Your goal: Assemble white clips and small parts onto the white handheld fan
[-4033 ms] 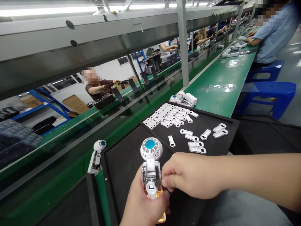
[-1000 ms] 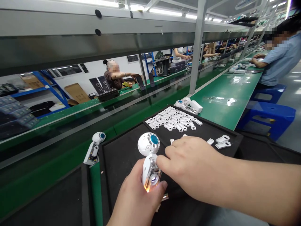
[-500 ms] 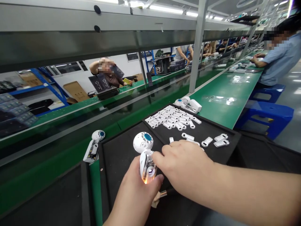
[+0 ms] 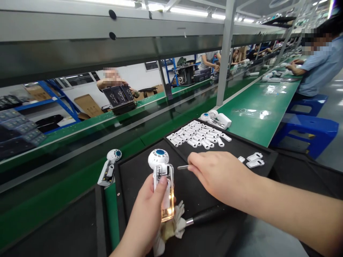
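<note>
My left hand (image 4: 148, 205) is closed round a small white handheld device (image 4: 158, 159), its thumb pressed on the open body. The device has a round vented head with a blue centre, and its clear lower casing glows orange. To its right, my right hand (image 4: 214, 175) pinches a thin metal tool (image 4: 183, 167) whose tip points at the device without touching it. The tool's other end is hidden in the fingers. Beneath my hands lies a black-handled tool (image 4: 206, 215) with a metal collar, beside a crumpled whitish cloth (image 4: 180, 217).
Many white cover pieces (image 4: 198, 134) lie on the black tray (image 4: 139, 178), with several (image 4: 254, 162) further right. A similar device (image 4: 108, 167) stands left, and others (image 4: 217, 119) lie behind the tray. A grey post (image 4: 224, 60) rises beyond. A co-worker (image 4: 317, 67) sits right, near blue stools (image 4: 308, 132).
My left hand has turned the device, bringing its long open face into view. The right hand has moved off it to the right, and the metal tool now shows.
</note>
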Demonstrator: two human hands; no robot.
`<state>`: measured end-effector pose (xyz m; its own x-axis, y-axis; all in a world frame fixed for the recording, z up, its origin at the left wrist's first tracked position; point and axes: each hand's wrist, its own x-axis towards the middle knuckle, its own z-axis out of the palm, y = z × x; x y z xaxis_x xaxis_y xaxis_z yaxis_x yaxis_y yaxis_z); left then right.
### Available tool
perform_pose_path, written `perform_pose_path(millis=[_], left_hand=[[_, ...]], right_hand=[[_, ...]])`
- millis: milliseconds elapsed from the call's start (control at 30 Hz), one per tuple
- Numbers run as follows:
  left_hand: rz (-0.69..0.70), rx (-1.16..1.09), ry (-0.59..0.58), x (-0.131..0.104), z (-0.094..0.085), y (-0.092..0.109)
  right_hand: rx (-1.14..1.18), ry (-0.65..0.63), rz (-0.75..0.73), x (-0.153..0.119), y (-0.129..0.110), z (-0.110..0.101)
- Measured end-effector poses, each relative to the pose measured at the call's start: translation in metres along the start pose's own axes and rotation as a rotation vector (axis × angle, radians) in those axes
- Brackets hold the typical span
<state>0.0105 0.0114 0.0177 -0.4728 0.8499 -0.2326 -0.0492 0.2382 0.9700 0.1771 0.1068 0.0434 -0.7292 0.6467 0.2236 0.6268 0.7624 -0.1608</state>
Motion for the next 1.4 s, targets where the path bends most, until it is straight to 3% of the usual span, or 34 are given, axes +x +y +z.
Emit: perform_pose_path(millis=[67,167,233,300,367,467,533,600,733,800,833,900,967,1000,1133,1267,1400], left_hand=[[-0.078,-0.139,0.021,0.004,-0.002,0.001],[-0.077,-0.227,0.016,0.003,-0.003,0.002],[-0.059,-0.253,0.013,-0.001,-0.001,0.001],[0.003,-0.270,0.054,-0.007,0.003,0.000],[0.071,-0.318,0.086,-0.013,0.008,-0.002],[0.173,-0.373,0.037,-0.020,0.013,-0.006],[0.244,-0.339,-0.001,-0.023,0.013,-0.009],[0.270,-0.291,-0.012,-0.025,0.012,-0.012],[0.268,-0.239,-0.020,-0.027,0.009,-0.015],[0.277,-0.226,-0.006,-0.027,0.009,-0.015],[0.286,-0.232,0.008,-0.027,0.010,-0.015],[0.292,-0.280,0.008,-0.026,0.012,-0.015],[0.275,-0.351,-0.033,-0.024,0.014,-0.016],[0.273,-0.372,-0.050,-0.023,0.014,-0.017],[0.407,-0.295,-0.004,-0.021,0.012,-0.021],[0.476,-0.167,0.028,-0.024,0.010,-0.019],[0.419,-0.117,0.027,-0.027,0.009,-0.015]], right_hand=[[0.076,-0.051,0.049,0.001,0.007,0.021],[0.150,-0.087,0.014,0.001,0.006,0.055],[0.242,0.004,0.003,-0.002,-0.002,0.067],[0.555,0.156,0.059,-0.006,-0.014,0.069],[1.032,0.252,0.179,-0.010,-0.028,0.063],[1.615,0.121,0.240,-0.012,-0.046,0.052],[1.802,-0.008,0.182,-0.011,-0.053,0.048],[1.885,-0.036,0.142,-0.010,-0.055,0.046],[1.941,-0.002,0.105,-0.010,-0.056,0.048],[1.849,0.016,0.122,-0.012,-0.057,0.055],[1.756,0.082,0.146,-0.013,-0.057,0.059],[1.498,0.345,0.203,-0.017,-0.057,0.068],[1.234,0.588,0.192,-0.019,-0.057,0.075],[1.138,0.641,0.157,-0.020,-0.058,0.076],[1.027,0.613,0.029,-0.020,-0.064,0.071],[1.116,0.600,0.067,-0.014,-0.067,0.061],[1.213,0.371,0.216,-0.009,-0.066,0.053]])
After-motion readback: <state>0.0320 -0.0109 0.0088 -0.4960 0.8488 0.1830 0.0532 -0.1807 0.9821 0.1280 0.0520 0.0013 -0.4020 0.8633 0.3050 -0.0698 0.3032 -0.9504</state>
